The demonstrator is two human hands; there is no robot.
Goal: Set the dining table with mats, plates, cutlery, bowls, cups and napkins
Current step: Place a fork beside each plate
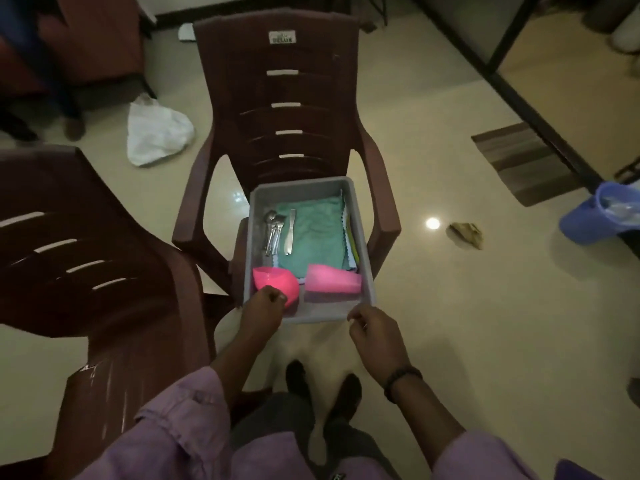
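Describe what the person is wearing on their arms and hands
Both arms wear loose lilac sleeves pushed up toward the elbows, the left sleeve with a buttoned cuff. The right wrist carries a dark beaded bracelet. The left hand and right hand are bare, no gloves; rings cannot be made out.

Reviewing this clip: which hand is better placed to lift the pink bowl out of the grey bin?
Left. The left hand is already at the pink bowl in the grey bin. The right hand sits outside the bin's near corner, nearer the pink cup.
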